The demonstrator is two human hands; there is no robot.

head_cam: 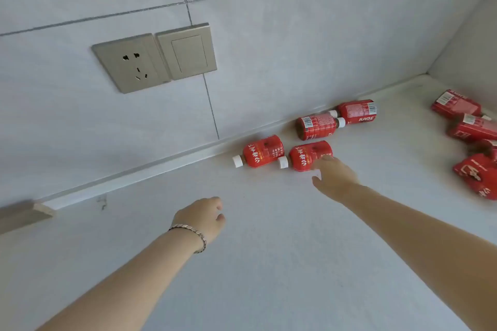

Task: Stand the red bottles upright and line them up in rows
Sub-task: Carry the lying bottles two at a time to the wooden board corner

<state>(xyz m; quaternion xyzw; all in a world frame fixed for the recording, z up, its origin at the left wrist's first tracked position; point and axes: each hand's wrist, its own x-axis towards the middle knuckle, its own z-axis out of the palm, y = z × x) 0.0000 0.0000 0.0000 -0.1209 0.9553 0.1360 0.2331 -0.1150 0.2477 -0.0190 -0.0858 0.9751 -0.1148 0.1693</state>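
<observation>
Several red bottles with white caps lie on their sides on the pale counter (269, 263). One bottle (262, 152) lies next to the wall with its cap pointing left. A second bottle (308, 156) lies to its right, and the fingers of my right hand (333, 176) reach its right end and touch it. Behind them lie two more, a bottle (318, 126) and a bottle (356, 111), cap to cap. More red bottles (473, 142) lie in a heap at the right edge. My left hand (203, 219), with a bracelet on the wrist, hovers over the counter with loosely curled fingers and holds nothing.
A tiled wall rises behind the counter, carrying a metal socket (131, 63) and a switch plate (188, 51). A side wall (468, 43) closes the corner at the right. A ledge (24, 216) sticks out at the far left.
</observation>
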